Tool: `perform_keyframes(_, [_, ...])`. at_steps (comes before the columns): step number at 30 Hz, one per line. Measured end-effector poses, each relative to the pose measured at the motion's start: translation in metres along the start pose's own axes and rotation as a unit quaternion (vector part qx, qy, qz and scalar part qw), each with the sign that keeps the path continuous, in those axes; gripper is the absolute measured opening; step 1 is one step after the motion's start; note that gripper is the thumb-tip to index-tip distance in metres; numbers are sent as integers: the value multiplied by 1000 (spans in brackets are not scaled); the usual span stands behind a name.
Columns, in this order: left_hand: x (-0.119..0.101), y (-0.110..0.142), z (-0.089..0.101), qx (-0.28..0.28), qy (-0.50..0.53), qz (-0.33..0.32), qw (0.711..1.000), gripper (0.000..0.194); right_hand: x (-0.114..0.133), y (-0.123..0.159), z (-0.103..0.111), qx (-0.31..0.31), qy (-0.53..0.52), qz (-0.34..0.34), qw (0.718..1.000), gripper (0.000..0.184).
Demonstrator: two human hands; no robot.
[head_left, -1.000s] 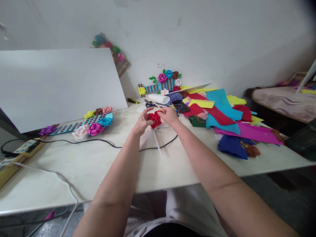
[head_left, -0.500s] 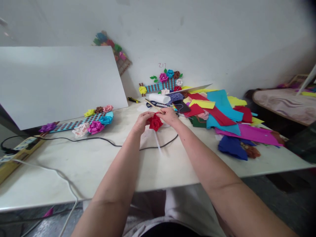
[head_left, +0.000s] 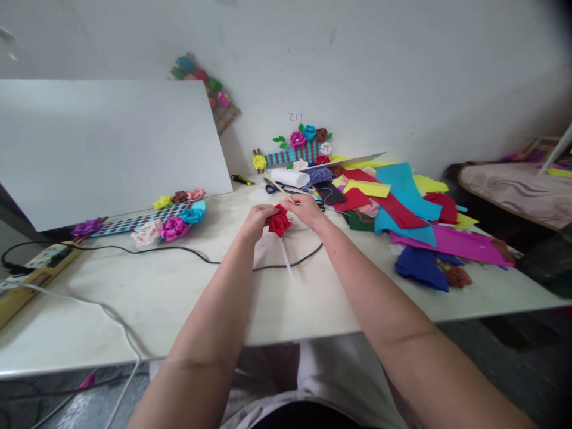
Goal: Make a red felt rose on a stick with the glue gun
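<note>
A red crepe-paper flower [head_left: 279, 221] is between my two hands above the table. My left hand [head_left: 256, 222] is closed on its left side, thumb and fingers pinching the petals. My right hand [head_left: 306, 210] is closed around a thin wooden stick [head_left: 276, 185] that points up and to the left. The right fingertips also touch the flower's upper right edge. Below the flower, a translucent white stick [head_left: 286, 257] lies on the table; its far end is hidden. Scissors [head_left: 271, 189] lie just behind my hands.
Coloured crepe paper [head_left: 407, 189] is heaped at the right. A flower-decorated guitar shape [head_left: 138, 224] lies left, before a white board [head_left: 107, 149]. A black cable [head_left: 201, 256] crosses the table [head_left: 201, 322]. A white roll [head_left: 290, 177], purple yarn [head_left: 319, 175] and a box cutter [head_left: 242, 179] lie behind.
My left fingers, spread apart earlier, have closed in on the flower's petals. The flower has turned and shifted slightly. My right hand keeps the wooden stick.
</note>
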State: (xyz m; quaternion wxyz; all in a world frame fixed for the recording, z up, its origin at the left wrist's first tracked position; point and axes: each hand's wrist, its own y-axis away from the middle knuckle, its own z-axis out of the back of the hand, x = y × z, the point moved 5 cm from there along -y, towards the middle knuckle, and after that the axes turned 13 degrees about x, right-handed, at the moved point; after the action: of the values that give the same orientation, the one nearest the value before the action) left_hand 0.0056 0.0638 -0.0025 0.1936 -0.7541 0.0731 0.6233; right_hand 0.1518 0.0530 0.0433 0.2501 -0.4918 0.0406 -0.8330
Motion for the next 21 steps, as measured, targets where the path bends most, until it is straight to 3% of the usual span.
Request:
perform_keyframes(4, [-2,1,4,-15,-4,-9,1000,20,0,2,8,-4,-9,-3,1000,41])
perform_keyframes(10, [-4,3,6,-25,-14,-1,1000,22,-2,2,14,27,49,8,998,32])
perform_keyframes(15, [-4,4,5,-22,-26,-4,999,20,2,4,10,77,92,22,992,36])
perform_keyframes(21, [-5,5,5,-25,-35,3,999,22,2,5,2,126,70,9,989,29])
